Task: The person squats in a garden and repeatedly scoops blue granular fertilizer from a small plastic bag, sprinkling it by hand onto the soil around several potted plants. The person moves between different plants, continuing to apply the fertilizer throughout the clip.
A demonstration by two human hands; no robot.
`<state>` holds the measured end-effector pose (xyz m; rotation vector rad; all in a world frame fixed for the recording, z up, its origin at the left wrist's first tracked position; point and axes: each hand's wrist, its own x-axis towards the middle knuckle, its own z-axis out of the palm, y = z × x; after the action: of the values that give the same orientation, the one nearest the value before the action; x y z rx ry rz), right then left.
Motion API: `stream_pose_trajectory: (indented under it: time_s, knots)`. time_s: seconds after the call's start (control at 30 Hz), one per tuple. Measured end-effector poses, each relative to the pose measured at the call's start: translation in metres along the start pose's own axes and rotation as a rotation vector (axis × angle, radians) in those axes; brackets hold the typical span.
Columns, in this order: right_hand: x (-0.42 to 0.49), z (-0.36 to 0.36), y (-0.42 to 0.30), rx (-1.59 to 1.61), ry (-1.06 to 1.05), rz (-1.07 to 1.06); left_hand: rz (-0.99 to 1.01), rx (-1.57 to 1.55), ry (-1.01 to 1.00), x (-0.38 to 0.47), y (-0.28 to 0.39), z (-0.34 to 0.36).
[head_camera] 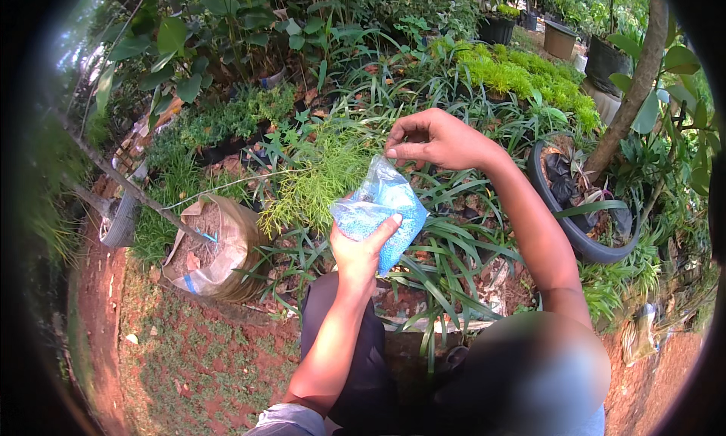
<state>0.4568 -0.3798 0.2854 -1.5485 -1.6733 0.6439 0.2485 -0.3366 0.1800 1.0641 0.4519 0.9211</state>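
My left hand (358,251) grips a clear plastic bag (400,206) of small blue granules from below, the thumb laid across its front. The bag is tilted, and its loose upper part rises to a peak towards the right. At that peak, my right hand (434,140) has its thumb and curled fingers close together. Whether they pinch the plastic, hold a few granules or only rest beside it I cannot tell. Just left of the bag, feathery light-green foliage (315,172) spreads out. Strap-leaved plants (448,249) grow beneath both hands.
A soil-filled sack (244,254) with a thin trunk stands at left. At right, a wide dark pot (584,240) sits by a leaning tree trunk (629,90). Bright yellow-green ground plants (510,73) grow behind. A thin string (227,185) stretches from the trunk towards the foliage.
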Motion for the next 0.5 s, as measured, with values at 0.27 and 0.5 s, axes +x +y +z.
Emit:
stream_pose_trajectory:
  time_s: [0.27, 0.5]
  knots:
    - [0.010, 0.010, 0.130, -0.018, -0.081, 0.308, 0.081, -0.020, 0.075, 0.010, 0.009, -0.016]
    - [0.019, 0.083, 0.250, -0.351, -0.103, 0.330, 0.052, -0.020, 0.076, 0.009, 0.017, -0.014]
